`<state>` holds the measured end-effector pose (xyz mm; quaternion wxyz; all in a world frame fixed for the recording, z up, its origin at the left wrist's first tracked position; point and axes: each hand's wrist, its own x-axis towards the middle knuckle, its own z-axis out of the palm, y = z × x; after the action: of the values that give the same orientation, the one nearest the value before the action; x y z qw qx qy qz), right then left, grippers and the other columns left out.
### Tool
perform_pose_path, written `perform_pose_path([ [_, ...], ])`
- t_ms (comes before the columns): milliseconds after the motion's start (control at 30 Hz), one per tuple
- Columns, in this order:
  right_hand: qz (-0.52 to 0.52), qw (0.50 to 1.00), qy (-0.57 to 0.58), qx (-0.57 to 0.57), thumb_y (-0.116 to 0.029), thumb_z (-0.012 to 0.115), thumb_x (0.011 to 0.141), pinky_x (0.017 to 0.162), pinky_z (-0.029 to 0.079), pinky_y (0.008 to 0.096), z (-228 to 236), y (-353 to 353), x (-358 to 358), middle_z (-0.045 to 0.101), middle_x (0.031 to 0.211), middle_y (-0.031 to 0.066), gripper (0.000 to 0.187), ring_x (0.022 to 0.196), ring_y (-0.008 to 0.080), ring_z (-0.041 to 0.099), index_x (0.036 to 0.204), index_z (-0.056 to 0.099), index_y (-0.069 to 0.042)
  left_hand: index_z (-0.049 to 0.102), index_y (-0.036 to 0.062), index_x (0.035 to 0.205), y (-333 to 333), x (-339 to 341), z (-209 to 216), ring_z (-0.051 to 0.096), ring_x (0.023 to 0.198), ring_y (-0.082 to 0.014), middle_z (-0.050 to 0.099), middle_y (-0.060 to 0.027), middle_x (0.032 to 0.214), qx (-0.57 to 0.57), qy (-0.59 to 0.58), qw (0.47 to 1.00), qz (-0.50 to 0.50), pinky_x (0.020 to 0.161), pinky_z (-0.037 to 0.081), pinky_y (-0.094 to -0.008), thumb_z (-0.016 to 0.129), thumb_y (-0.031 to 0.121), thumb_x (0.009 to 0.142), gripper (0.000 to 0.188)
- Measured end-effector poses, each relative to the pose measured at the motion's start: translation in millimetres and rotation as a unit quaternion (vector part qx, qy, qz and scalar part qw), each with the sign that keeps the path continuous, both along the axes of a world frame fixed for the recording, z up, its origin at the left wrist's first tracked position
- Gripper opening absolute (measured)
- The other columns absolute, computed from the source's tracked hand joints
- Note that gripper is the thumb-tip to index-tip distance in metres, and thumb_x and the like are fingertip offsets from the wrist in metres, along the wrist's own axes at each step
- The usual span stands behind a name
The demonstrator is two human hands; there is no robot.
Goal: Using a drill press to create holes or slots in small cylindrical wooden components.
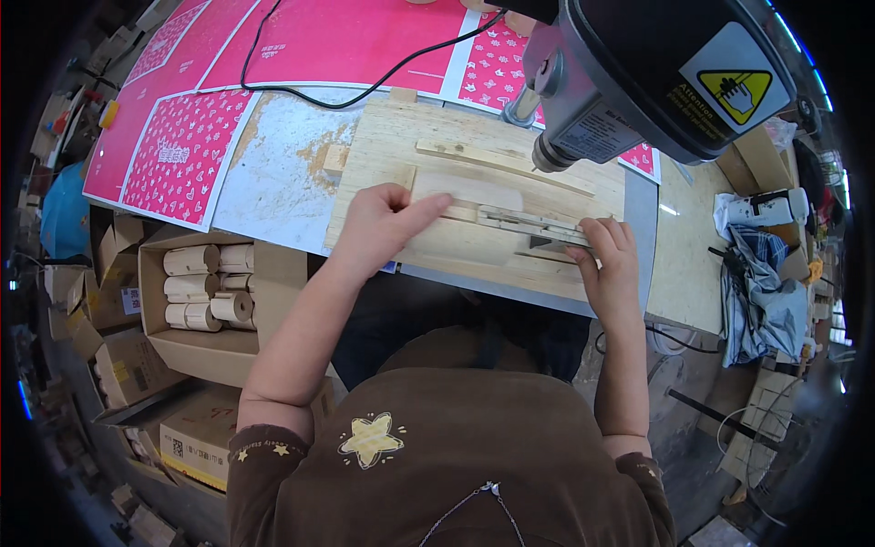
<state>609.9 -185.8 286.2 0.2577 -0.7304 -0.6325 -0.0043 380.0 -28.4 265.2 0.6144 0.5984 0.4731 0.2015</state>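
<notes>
A pale wooden board (383, 137) lies on the bench in front of me, with thin wooden strips (501, 164) fixed across it. My left hand (387, 228) is closed, thumb and fingers together at the left end of a narrow light wooden piece (460, 213). My right hand (606, 260) pinches the right end of a long, narrow greyish strip (533, 223), which lies along the board and meets that wooden piece. A flat pale piece (474, 191) sits just behind them. Above the board hangs the drill press (629, 82), its chuck (551, 155) behind the greyish strip.
Pink patterned sheets (337, 46) cover the far bench, crossed by a black cable (365, 94). At the left, an open cardboard box (210, 351) holds several wooden cylinders (191, 289). Crumpled grey plastic (766, 292) and a white bottle (766, 208) are at the right.
</notes>
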Motion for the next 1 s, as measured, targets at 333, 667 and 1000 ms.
perform_pose_path([
  [333,-0.037,0.999,-0.015,0.035,-0.003,0.069,0.065,0.071,0.042,0.0371,-4,13,16,0.057,0.087,0.0103,0.032,0.08,0.0295,0.05,0.095,0.058,-0.003,0.056,0.0036,0.109,-15,21,-31,0.057,0.088,-0.0197,0.059,-0.0065,0.096,0.354,-0.049,0.925,-0.13,0.079,0.042,-0.0322,0.08,0.018,0.061,0.056],
  [667,-0.014,0.997,0.049,0.049,-0.002,0.069,0.069,0.076,0.044,0.0326,-4,38,11,0.061,0.094,0.0109,0.036,0.088,0.0276,0.056,0.103,0.059,-0.004,0.057,0.0141,0.116,13,18,-59,0.049,0.086,-0.0178,0.052,0.0002,0.082,0.451,0.035,0.888,-0.078,0.084,0.026,-0.0369,0.079,0.022,0.054,0.066],
  [1000,0.036,0.936,0.151,0.317,-0.025,0.049,0.092,0.076,0.047,0.0347,155,105,56,0.062,0.089,0.0101,0.028,0.081,0.0177,0.059,0.1,0.06,-0.001,0.062,0.0116,0.101,21,18,-57,0.05,0.084,-0.0177,0.052,0.0002,0.081,0.454,0.028,0.882,-0.123,0.085,0.027,-0.0348,0.078,0.024,0.057,0.049],
])
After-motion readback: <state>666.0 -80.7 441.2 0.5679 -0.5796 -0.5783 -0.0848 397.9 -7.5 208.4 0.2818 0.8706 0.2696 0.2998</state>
